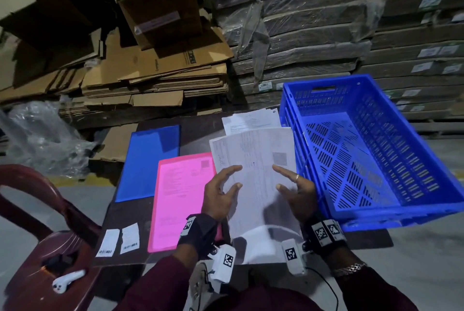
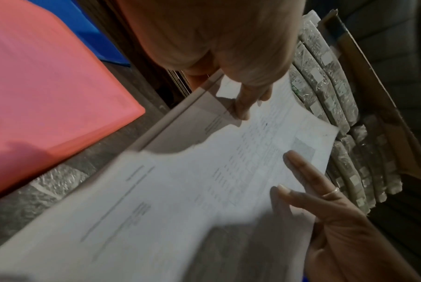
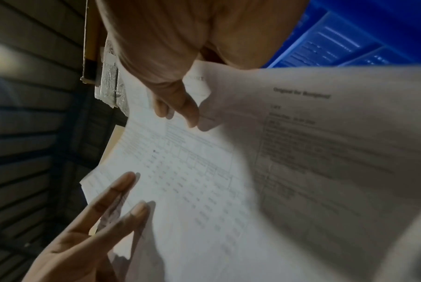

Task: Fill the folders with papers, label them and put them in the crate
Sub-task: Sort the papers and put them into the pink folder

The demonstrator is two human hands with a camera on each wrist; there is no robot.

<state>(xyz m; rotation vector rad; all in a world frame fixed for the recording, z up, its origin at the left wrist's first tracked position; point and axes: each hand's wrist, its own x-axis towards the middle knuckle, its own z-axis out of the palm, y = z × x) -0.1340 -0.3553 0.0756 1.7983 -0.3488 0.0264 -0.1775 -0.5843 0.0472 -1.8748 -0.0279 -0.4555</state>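
I hold a stack of white printed papers (image 1: 256, 155) just above the table, between both hands. My left hand (image 1: 224, 186) lies with straight fingers on the stack's left side. My right hand (image 1: 292, 185), with a ring, does the same on the right side. The wrist views show the same stack (image 2: 204, 181), with fingers (image 3: 122, 190) flat on the top sheet. A pink folder (image 1: 180, 200) with a sheet inside lies left of the stack, and a blue folder (image 1: 150, 162) lies beyond it. The blue slotted crate (image 1: 426, 160) stands empty at the right. Two white barcode labels (image 1: 118, 239) lie at the table's near left.
More loose sheets (image 1: 251, 120) lie on the table behind the stack. A maroon plastic chair (image 1: 37, 210) stands at the left with a white device (image 1: 66, 283) on its seat. Flattened cardboard (image 1: 155, 72) and wrapped bundles (image 1: 313, 42) are piled behind the table.
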